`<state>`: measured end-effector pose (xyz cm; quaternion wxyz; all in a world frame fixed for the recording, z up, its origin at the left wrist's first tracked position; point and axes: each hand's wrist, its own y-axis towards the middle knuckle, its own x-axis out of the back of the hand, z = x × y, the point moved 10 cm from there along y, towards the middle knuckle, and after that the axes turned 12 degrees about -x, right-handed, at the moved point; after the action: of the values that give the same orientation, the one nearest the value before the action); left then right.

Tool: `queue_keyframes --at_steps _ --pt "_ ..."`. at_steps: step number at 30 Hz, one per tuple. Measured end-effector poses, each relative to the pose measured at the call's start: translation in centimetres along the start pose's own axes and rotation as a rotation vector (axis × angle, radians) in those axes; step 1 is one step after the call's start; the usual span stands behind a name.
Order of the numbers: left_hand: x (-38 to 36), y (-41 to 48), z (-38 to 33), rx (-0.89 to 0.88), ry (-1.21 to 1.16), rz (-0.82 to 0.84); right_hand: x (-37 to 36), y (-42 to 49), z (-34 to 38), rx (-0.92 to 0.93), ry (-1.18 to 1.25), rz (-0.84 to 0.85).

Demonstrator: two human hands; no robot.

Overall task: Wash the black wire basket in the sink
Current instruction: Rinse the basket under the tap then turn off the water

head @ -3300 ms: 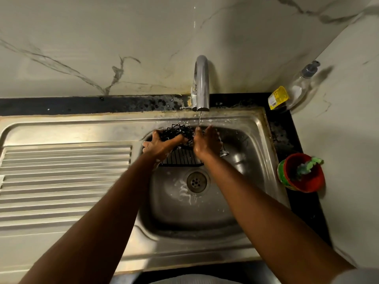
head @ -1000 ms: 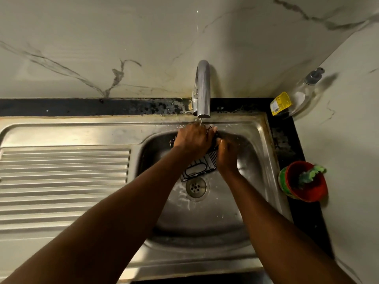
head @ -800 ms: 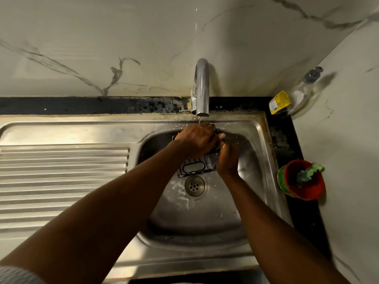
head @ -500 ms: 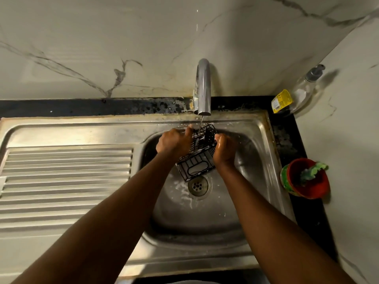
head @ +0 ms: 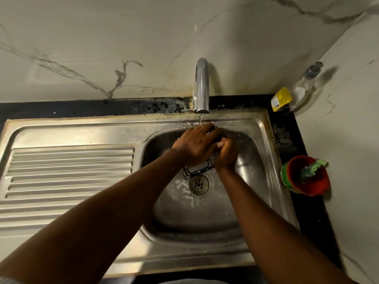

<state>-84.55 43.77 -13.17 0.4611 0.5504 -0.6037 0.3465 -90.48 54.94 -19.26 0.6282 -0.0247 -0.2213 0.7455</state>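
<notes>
Sink station, head view. We note the black wire basket (head: pixel 196 171) held over the basin of the steel sink (head: pixel 257 160), above the drain (head: pixel 198 184) and under the faucet (head: pixel 202 85). Most of it is hidden by the hands; only its near end and a bit of the far rim show.

Left hand (head: pixel 195 145): palm down on top of the basket, fingers stretched nearly straight across it toward the far rim. It presses rather than clasps. The thumb is hidden.

Right hand (head: pixel 226 155): fingers curled, thumb tucked in, clasping the basket's right side, touching the left hand.

A thin stream of water (head: pixel 200 120) falls from the spout onto the left hand's fingertips.

Surroundings: a ribbed drainboard (head: pixel 69 171) lies to the left. On the dark counter to the right stands a red cup (head: pixel 311 186) with a green scrubber (head: pixel 313 166) in it, and in the corner a clear soap bottle (head: pixel 295 95).
</notes>
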Motion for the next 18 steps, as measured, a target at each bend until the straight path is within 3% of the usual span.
queue_keyframes --at_steps 4,7,12,15,16,18 --pt "1.7 -1.3 2.0 0.309 -0.066 -0.169 -0.4 0.1 0.3 -0.084 0.093 0.003" --pt "2.3 -2.1 2.8 0.406 -0.033 -0.187 -1.0 -0.5 2.0 0.023 0.111 0.002" --pt "2.9 -3.5 5.9 0.426 -0.124 -0.213 -1.7 -2.1 4.5 0.355 -0.182 -0.02" --pt "3.0 -4.6 6.4 0.428 0.081 -0.204 -3.8 -3.7 6.6 0.575 -0.433 -0.061" --pt "3.3 -5.0 6.7 0.508 0.074 -0.201 -4.6 -4.5 7.2 0.633 -0.507 -0.072" --pt "3.5 -6.3 7.4 0.769 -0.155 -0.212 -5.3 -5.7 7.6 0.677 -0.607 -0.109"
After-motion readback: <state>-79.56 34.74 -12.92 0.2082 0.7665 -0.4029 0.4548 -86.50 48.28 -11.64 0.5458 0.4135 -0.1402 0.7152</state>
